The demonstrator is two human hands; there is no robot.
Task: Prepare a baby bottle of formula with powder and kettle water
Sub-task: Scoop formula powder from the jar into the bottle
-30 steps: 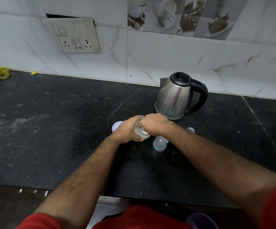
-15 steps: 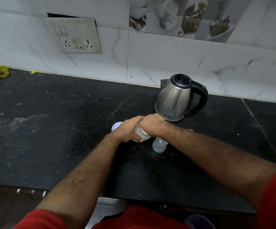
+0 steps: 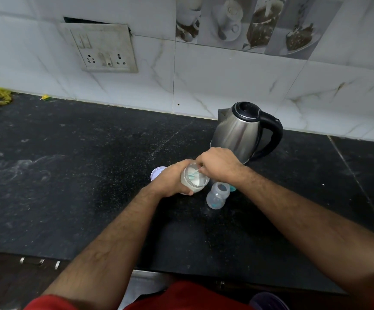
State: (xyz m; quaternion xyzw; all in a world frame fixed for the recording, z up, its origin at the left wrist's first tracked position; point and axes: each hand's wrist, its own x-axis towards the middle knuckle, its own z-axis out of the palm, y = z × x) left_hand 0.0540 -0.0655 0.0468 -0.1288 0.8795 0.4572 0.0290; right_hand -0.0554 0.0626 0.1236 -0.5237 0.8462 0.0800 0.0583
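Since the earlier shots the right hand (image 3: 218,163) has shifted off the top of the powder jar (image 3: 194,181), so the jar mouth is now open to view with white powder inside, and the jar is tipped toward 5 o'clock. Right-hand grip is pinched narrow on the thin handle of a small scoop (image 3: 192,174) that sits down in the powder. Left hand (image 3: 172,181) has its grip wrapped round the jar's side, holding it just off the counter (image 3: 69,175).

Baby bottle (image 3: 217,195) is standing open, no top on, just beside the jar at 4 o'clock from it, under the right wrist. It looks empty but I can't really tell. There's a bit of teal poking out right behind the bottle, too hidden to say what it is.

Round white lid (image 3: 157,172) lies flat on the counter at 9 o'clock from the jar, partly behind the left hand. Steel kettle (image 3: 239,135) with the black handle sits near, at 1 o'clock from the hands, lid shut, close to the tiled wall (image 3: 226,86). Socket plate (image 3: 102,49) is up on the wall around 11 o'clock.
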